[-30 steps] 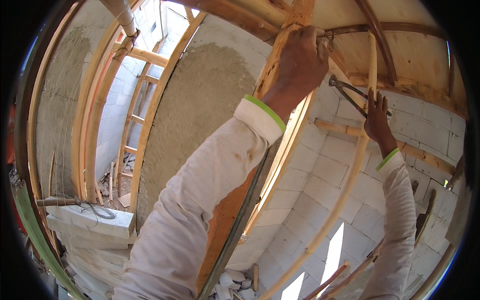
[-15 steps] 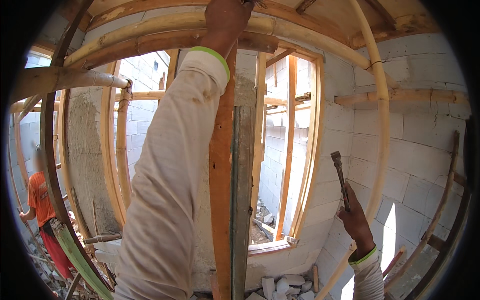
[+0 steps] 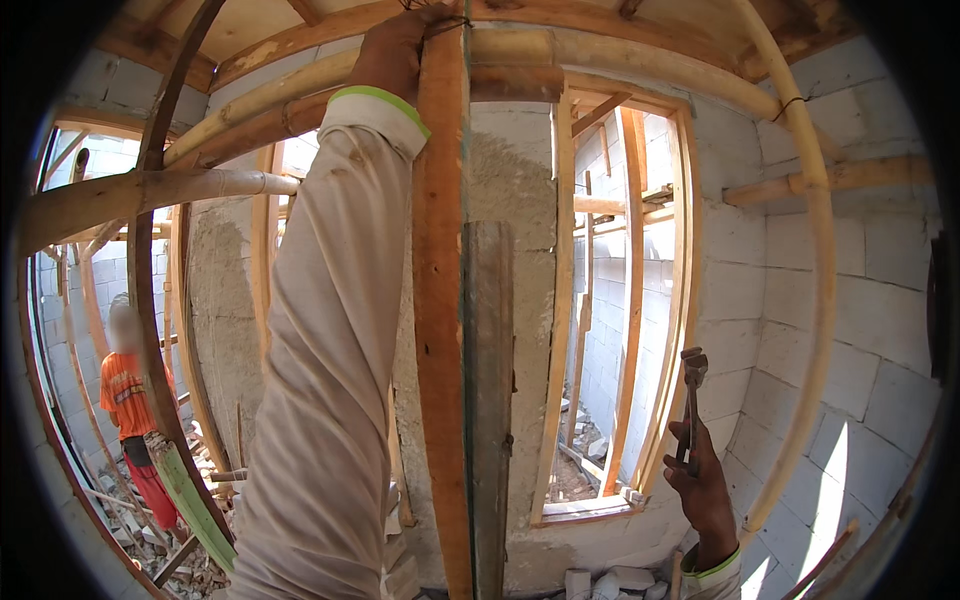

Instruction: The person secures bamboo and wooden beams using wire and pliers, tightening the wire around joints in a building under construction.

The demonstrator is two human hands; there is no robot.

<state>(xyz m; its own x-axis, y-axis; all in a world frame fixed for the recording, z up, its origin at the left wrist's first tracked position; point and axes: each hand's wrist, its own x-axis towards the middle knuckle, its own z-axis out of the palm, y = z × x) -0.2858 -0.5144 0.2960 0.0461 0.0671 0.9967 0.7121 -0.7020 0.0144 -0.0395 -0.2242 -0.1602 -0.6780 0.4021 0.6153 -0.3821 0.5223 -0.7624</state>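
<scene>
My left hand (image 3: 392,62) is raised to the top of the view, against the upper part of an upright wooden post (image 3: 440,330). Its fingers are bent at the post's edge, with thin dark pieces beside them; the upper edge of the picture cuts off what they hold. A weathered narrow beam (image 3: 489,400) stands along the post's right side. Lower right, my right hand (image 3: 702,490) is closed round the handle of a hammer (image 3: 693,375), held upright with its head on top, apart from the post.
Bamboo poles (image 3: 640,62) cross overhead, and another pole (image 3: 815,250) curves down at right. Behind is a wooden window frame (image 3: 690,290) in a block wall (image 3: 830,300). Broken blocks (image 3: 610,582) lie below. A person in an orange shirt (image 3: 125,395) stands at far left.
My view has shifted left. My left hand has gone from in front of the post to its left side. The hammer has turned in my right hand and now stands more upright.
</scene>
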